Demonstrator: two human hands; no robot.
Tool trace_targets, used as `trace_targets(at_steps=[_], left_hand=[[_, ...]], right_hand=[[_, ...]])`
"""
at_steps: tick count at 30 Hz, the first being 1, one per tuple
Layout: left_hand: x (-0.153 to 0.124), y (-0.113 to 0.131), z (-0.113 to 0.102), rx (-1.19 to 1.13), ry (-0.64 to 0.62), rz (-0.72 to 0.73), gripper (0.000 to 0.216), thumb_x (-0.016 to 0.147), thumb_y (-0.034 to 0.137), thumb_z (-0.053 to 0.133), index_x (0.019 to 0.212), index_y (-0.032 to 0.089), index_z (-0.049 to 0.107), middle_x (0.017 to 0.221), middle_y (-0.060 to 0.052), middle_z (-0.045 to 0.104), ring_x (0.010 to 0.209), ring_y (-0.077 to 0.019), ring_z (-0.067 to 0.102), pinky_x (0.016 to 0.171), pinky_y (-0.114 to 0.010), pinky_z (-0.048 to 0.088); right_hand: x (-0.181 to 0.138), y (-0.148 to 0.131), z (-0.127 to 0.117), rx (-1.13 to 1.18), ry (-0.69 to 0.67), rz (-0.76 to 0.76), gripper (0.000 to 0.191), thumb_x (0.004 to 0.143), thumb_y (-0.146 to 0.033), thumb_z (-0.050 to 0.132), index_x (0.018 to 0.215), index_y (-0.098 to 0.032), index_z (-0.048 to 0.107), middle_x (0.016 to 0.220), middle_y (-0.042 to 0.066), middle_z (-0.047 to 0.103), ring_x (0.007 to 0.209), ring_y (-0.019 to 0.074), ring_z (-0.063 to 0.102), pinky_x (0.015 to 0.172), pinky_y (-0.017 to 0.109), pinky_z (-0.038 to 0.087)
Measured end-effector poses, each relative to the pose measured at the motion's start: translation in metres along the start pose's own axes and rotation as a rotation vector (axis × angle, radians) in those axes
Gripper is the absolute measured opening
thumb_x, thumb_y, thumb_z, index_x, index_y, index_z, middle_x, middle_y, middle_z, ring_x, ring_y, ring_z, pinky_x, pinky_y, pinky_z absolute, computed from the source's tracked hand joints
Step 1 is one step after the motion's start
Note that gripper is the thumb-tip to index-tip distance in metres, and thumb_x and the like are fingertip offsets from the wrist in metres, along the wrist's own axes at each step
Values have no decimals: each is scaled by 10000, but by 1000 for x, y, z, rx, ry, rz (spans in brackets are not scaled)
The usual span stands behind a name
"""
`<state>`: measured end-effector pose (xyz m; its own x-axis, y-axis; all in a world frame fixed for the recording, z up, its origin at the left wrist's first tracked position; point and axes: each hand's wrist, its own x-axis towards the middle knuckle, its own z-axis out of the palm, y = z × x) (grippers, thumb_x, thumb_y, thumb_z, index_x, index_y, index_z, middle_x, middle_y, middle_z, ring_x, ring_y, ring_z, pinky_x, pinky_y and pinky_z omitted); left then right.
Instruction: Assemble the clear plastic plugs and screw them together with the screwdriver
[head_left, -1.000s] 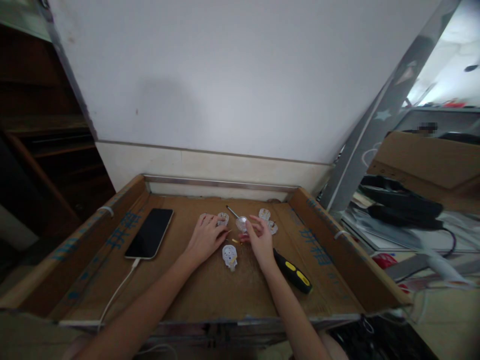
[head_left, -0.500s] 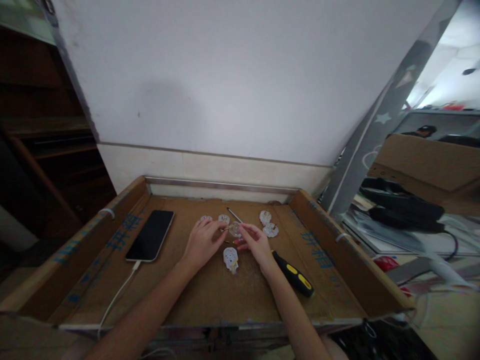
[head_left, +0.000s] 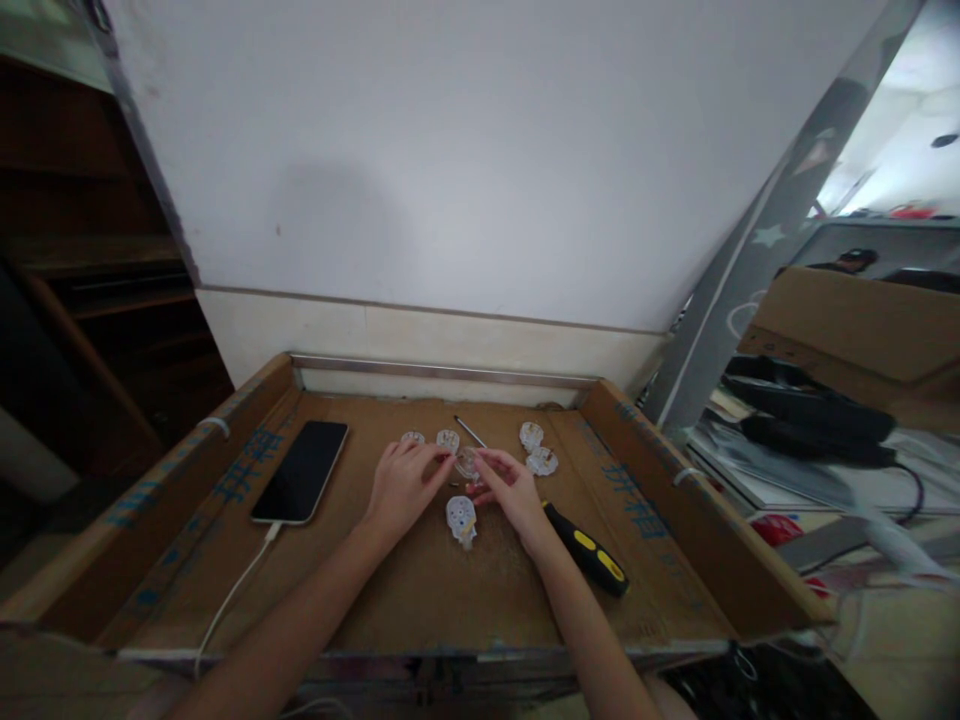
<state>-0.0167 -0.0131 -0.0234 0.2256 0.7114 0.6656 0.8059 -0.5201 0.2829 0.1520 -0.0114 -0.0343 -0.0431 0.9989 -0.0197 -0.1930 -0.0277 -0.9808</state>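
Between my two hands is a round clear plastic piece [head_left: 466, 462], likely a plug housing half. My right hand [head_left: 514, 490] grips its right edge between thumb and fingers. The thumb and fingertips of my left hand [head_left: 405, 485] are pinched together at its left edge; whatever lies between them is too small to make out. Just below, a tiny dark pin [head_left: 454, 485] lies on the cardboard. Nearer me rests a whitish plug-like part [head_left: 461, 518] with a yellow bit. Similar clear pieces with brass-coloured metal lie behind my left hand [head_left: 448, 440] and to the right [head_left: 541, 460].
A screwdriver with a black and yellow handle [head_left: 589, 552] passes beneath my right hand. On the left lies a phone [head_left: 301, 472] with a white cable [head_left: 232, 600]. Raised cardboard walls [head_left: 697, 520] edge the tray. Another person [head_left: 855, 262] is far back right.
My left fingertips have come closer against the clear piece, and the small brass-coloured bit seen at them before is hidden. The clear piece has shifted slightly left. The other parts stay put.
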Motion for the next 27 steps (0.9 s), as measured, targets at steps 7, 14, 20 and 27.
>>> trace_targets(at_steps=[7,14,20,27], left_hand=[[0,1,1,46,25,-1,174,880,309,541,807,215,668,790,-6,714,770,-178,608,715,-318,382],[1,6,-1,65,66,38,203,888,320,523,788,217,666,772,-13,714,753,-185,603,705,-320,369],[2,9,2,58,67,43,210,878,349,538,768,214,655,742,-8,707,741,-185,598,702,-321,372],[2,9,3,-156,-6,-30,146,866,306,542,930,203,624,874,-27,682,832,-184,589,768,-319,418]], right_hand=[[-2,-3,4,34,15,-6,504,520,-463,786,885,-148,638,715,0,663,467,121,616,395,218,498],[-1,-3,1,65,-5,39,480,535,-433,785,906,-161,646,743,11,674,481,136,638,417,226,519],[1,3,0,86,-32,77,465,547,-409,786,920,-164,660,727,11,678,463,135,634,402,219,511],[1,-2,-4,169,89,71,495,565,-404,770,982,-171,637,775,36,697,528,139,651,447,222,529]])
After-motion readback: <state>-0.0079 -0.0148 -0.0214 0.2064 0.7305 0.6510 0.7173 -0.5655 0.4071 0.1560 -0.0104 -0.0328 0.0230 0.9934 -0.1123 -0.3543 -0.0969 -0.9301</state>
